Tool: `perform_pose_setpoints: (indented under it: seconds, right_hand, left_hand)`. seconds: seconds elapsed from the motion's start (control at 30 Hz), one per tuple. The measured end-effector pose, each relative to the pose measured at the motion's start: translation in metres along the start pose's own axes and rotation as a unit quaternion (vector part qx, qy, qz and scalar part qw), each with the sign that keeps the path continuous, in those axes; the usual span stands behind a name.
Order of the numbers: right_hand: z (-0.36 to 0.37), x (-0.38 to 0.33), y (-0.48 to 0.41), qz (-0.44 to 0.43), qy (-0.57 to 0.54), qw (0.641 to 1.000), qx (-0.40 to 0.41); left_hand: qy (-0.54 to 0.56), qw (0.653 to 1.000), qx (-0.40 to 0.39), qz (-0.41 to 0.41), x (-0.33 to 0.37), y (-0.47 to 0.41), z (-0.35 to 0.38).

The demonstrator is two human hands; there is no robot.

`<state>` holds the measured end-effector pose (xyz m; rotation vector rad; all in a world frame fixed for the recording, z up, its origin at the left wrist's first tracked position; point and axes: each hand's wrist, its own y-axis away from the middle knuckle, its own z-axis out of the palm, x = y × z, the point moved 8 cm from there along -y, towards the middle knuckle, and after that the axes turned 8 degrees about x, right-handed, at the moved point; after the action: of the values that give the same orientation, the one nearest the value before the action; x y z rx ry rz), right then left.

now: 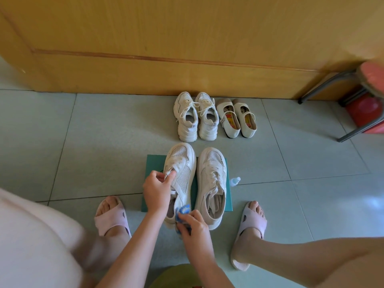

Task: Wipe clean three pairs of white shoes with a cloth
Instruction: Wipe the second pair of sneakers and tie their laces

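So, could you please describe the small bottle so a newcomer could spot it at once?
Find the green mat on the tiled floor. Just off its right edge, beside the right-hand lace-up sneaker, is the small clear bottle with a white cap. It is the only thing there that is not footwear.

The mesh shoes (211,179) were white, on a green mat (154,165). The cloth (184,210) was blue-and-white patterned. Slippers (113,220) were pale pink, strap shoes (233,129) cream, floor (104,132) pale green, door (166,38) yellow.

Left hand (156,192), right hand (194,226) — fingers curled
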<state>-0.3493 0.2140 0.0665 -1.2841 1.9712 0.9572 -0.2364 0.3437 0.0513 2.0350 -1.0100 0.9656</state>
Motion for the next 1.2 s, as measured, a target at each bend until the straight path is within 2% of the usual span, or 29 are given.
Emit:
perform_pose_setpoints:
  seconds: [0.13, 0.2, 0.3, 0.43, 0.53, 0.63, 0.7, 0.73, 0.83, 0.97, 1.03, 1.1, 1.2]
  right_hand:
    - [-0.017, 0.004, 0.004, 0.108, -0.098, 0.989, -0.028]
    - [-0.035, 0.0, -0.005, 0.137, -0.164, 0.977, 0.005]
    - [-0.058, -0.011, -0.036, 0.121, -0.184, 0.974, 0.057]
    - [-0.065, -0.038, -0.077, 0.087, -0.202, 0.973, 0.071]
    - [-0.059, -0.057, -0.104, 0.057, -0.19, 0.977, 0.077]
    - [-0.047, -0.077, -0.125, 0.039, -0.211, 0.974, 0.073]
    - [-0.035, -0.082, -0.134, 0.039, -0.21, 0.975, 0.062]
    - [-0.03, -0.083, -0.138, 0.04, -0.202, 0.977, 0.057]
    - [-0.022, -0.086, -0.147, 0.024, -0.154, 0.987, 0.038]
    - [-0.013, -0.074, -0.156, 0.046, -0.133, 0.99, 0.005]
    - [-0.015, -0.059, -0.157, 0.065, -0.043, 0.997, 0.027]
    - [-0.012, -0.047, -0.15, 0.08, 0.067, 0.994, 0.012]
    - [0.002, -0.031, -0.138, 0.107, 0.159, 0.981, -0.021]
  left_hand:
    - [0.0, 1.0, -0.015, -0.015, 0.0, 0.002, 0.004]
    - [0.004, 0.999, -0.031, -0.013, 0.001, 0.005, 0.009]
    - [-0.011, 0.999, -0.051, 0.008, 0.004, 0.008, 0.015]
    - [-0.015, 0.998, -0.065, -0.007, 0.01, 0.006, 0.011]
    - [0.058, 0.997, -0.059, -0.007, 0.035, -0.004, -0.001]
    - [0.208, 0.957, -0.187, -0.076, 0.059, -0.013, 0.011]
    - [0.252, 0.918, -0.281, -0.123, 0.069, -0.011, 0.023]
    - [0.267, 0.905, -0.303, -0.134, 0.071, -0.012, 0.027]
    - [0.292, 0.899, -0.284, -0.16, 0.062, -0.024, 0.029]
    - [0.305, 0.905, -0.206, -0.213, 0.039, -0.052, 0.032]
    - [0.272, 0.932, -0.146, -0.189, 0.032, -0.076, 0.031]
    - [0.195, 0.968, -0.113, -0.107, 0.036, -0.102, 0.033]
    - [0.091, 0.984, -0.15, 0.031, 0.064, -0.124, 0.05]
